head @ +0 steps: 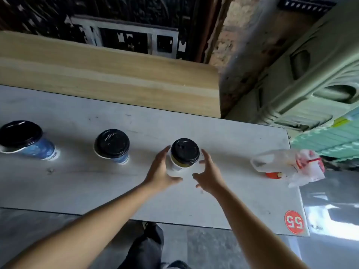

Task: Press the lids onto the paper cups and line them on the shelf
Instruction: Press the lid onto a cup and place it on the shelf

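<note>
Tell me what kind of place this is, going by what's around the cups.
Probably a rough storeroom or workshop corner rather than a café: the three lidded cups stand on a bare grey board with a red 55 sticker, beside a crumbling wall and moulded green plastic crates.

I see three lidded cups in a row on the desk [77, 181], running from the frame's left edge to its centre: the left cup [29, 144], the middle cup [111, 146] and the centre cup [184, 154]. The left hand [161, 171] sits just left of the centre cup and the right hand [208, 175] just right of it, with the cup between them. A plastic bag [287, 166] lies on the desk at centre right, well apart from the cups. A sticker [293, 221] sits on the desk's lower-right corner. Behind the desk, at upper left, lies a board [106, 78]. A crate [310, 74] fills the upper right.
</note>
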Demonstrator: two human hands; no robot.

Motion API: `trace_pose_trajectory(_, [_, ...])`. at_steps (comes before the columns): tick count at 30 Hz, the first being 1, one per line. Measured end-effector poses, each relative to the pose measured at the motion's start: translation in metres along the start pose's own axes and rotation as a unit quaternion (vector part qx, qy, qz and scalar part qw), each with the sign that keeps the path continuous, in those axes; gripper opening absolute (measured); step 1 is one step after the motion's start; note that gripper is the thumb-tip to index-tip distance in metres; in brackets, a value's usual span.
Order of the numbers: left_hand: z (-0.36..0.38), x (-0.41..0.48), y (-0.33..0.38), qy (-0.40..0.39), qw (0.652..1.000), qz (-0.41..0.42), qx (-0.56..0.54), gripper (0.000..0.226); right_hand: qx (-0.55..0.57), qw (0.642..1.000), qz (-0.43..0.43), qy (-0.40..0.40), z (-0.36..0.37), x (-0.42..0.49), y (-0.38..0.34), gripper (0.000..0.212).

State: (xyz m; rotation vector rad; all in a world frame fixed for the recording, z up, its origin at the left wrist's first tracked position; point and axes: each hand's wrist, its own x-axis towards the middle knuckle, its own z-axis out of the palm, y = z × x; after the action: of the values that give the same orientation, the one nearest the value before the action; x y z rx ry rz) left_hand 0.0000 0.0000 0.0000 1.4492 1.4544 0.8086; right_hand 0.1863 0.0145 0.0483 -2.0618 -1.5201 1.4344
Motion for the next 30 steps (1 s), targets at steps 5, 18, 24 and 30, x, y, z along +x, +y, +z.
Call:
trace_pose_trajectory(5, [0.005, 0.008, 0.009, 0.011, 1.0, -0.016, -0.021, 0.102, 0.088, 0.996, -0.003, 0.0, -0.016, 0.007, -0.011, 0.091])
trace_pose_trajectory(18, [0.028, 0.008, 0.048, 0.096, 0.991, -0.089, -0.031, 0.075, 0.002, 0.985, -0.169, 0.036, -0.067, 0.02, -0.05, 0.048])
trace_pose_trajectory(24, [0.039, 0.015, 0.054, 0.123, 0.988, -0.083, -0.043, 0.073, -0.119, 0.968, -0.222, -0.007, -0.064, 0.028, -0.05, 0.066])
trace_pose_trajectory(30, [0.047, 0.016, 0.049, 0.132, 0.986, -0.087, -0.049, 0.078, -0.183, 0.943, -0.278, -0.009, -0.063, 0.02, -0.046, 0.067])
